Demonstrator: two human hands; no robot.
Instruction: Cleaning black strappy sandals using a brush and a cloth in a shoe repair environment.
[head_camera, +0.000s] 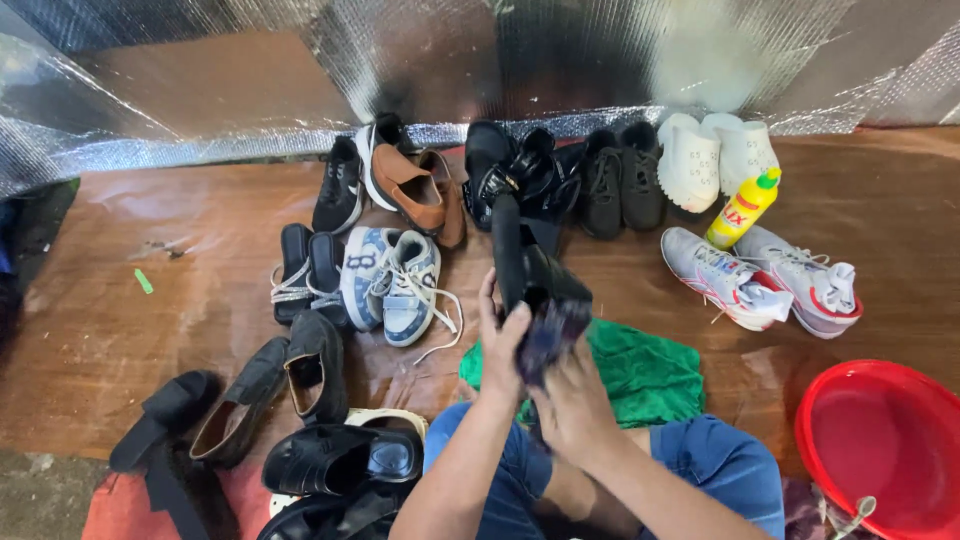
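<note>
Head view shows the left hand (503, 345) gripping a black shoe (527, 270) by its side at the picture's centre, toe end pointing toward twelve o'clock, while the right hand (572, 405) is closed on a dark cloth (553, 335) pressed against the shoe's heel end. Judging by this, the wiping of this shoe is under way, and the many pairs spread from nine to two o'clock on the brown floor (150, 330) look untouched, though I cannot tell which are already clean. At five o'clock a red basin (880, 440) appears empty. A yellow bottle (743, 207) stands at two o'clock beside white clogs (712, 155). A green cloth (640, 375) lies under the hands.
</note>
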